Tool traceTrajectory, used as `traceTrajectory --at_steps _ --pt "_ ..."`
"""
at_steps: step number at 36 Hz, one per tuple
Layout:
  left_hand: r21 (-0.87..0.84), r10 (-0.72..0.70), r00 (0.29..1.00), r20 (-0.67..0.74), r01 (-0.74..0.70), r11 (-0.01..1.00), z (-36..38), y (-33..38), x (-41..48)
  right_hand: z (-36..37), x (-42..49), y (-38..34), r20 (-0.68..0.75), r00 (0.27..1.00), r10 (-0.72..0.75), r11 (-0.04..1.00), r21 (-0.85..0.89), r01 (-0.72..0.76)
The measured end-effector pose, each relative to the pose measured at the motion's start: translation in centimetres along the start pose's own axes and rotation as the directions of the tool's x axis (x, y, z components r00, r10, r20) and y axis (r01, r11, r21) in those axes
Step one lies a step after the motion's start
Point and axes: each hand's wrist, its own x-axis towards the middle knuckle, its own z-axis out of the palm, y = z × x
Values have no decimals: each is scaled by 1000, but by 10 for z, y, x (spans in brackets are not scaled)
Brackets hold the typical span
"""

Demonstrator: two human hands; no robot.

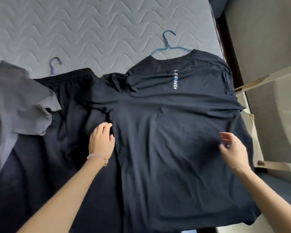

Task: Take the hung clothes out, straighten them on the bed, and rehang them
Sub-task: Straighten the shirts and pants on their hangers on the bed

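Head camera looks down at two bare arms reaching over a big dark shirt [166, 132] spread flat on a bed [91, 31]. Closest to the person is the shirt's bottom hem, and the cloth there is smooth and very dark.

The left hand [102, 140] rests on the shirt's left side edge, with a pale bead bracelet [97, 157] on its wrist. Its fingers are bent a little and press down on the cloth; I cannot tell if they pinch any of it. The right hand [232, 148] is over the shirt's right side. Its fingers are spread open and blurry, and they hold nothing. A thin chain [236, 167] sits on that wrist.

Between the two hands the shirt has soft wrinkles. Past the fingertips, folds run across the chest. Farther still are white and blue letters [175, 79] that run sideways. They look like "LI-NING", but the middle part is hard to read.

The shirt runs long from the person up to its collar, which points away and a little to the right. A blue hanger [168, 46] pokes out of the collar, with its hook on the grey quilted bed.

Left of the left hand's fingers lie black shorts [65, 98] with a stretchy waistband at the far end. A purple hanger hook [55, 63] shows just past them. Farther left is a grey shirt [15, 101], bunched up.

Right of the right hand's fingers, off the bed edge, stands a white frame [252, 115].
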Motion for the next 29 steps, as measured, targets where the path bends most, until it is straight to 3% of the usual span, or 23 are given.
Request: traceTrajectory --at_steps 5,11,20,24,29 --pt "-47 -265 943 200 279 959 24 -27 -105 37 -58 -12 169 985 23 994 104 -41" --pt "-55 -400 850 343 443 895 19 -60 -218 70 -128 -36 366 930 -1 994 104 -40" --pt "-162 -701 659 273 750 641 2 -149 -294 133 -242 -77 665 746 -17 994 90 -58" --pt "-196 -722 647 245 763 616 -9 -201 -289 169 -286 -92 726 686 51 996 12 -87" --pt "-210 -672 727 142 686 697 -38 -272 -272 211 -330 -121 664 734 144 986 -37 -160"
